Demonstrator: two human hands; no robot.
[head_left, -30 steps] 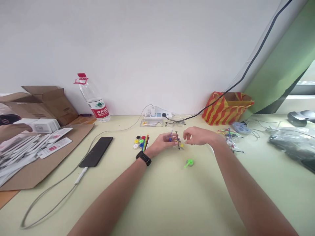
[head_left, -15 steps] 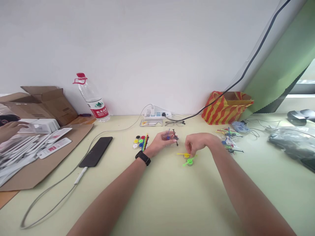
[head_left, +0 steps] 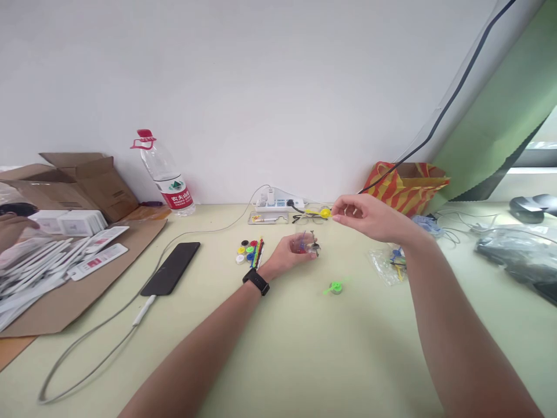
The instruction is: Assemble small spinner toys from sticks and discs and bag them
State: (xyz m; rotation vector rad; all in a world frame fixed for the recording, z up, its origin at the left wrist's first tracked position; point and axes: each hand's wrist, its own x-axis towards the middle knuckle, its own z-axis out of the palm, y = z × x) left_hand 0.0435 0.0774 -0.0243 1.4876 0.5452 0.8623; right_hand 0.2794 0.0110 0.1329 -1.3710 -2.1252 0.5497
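My left hand [head_left: 292, 253], with a black watch [head_left: 256, 281] on the wrist, is closed round a small clear bag of little coloured spinner toys [head_left: 307, 244] just above the table. My right hand [head_left: 365, 216] is raised higher and further back, pinching a yellow spinner toy [head_left: 322, 213] between thumb and fingers. A green spinner toy [head_left: 335, 287] lies on the table below, between my two hands.
Coloured discs and sticks [head_left: 250, 252] lie left of my left hand. A black phone [head_left: 170, 267] on a cable, a water bottle [head_left: 166, 173], a power strip [head_left: 278, 203], glasses [head_left: 310, 219], a striped bag [head_left: 402, 189], toy packets [head_left: 391, 264], cardboard with white packets [head_left: 65, 255]. Another person's hand [head_left: 13, 229] at far left.
My right hand dropped to the table beside the green spinner, then rose up and back with the yellow spinner pinched. My left hand stayed put with its bag.
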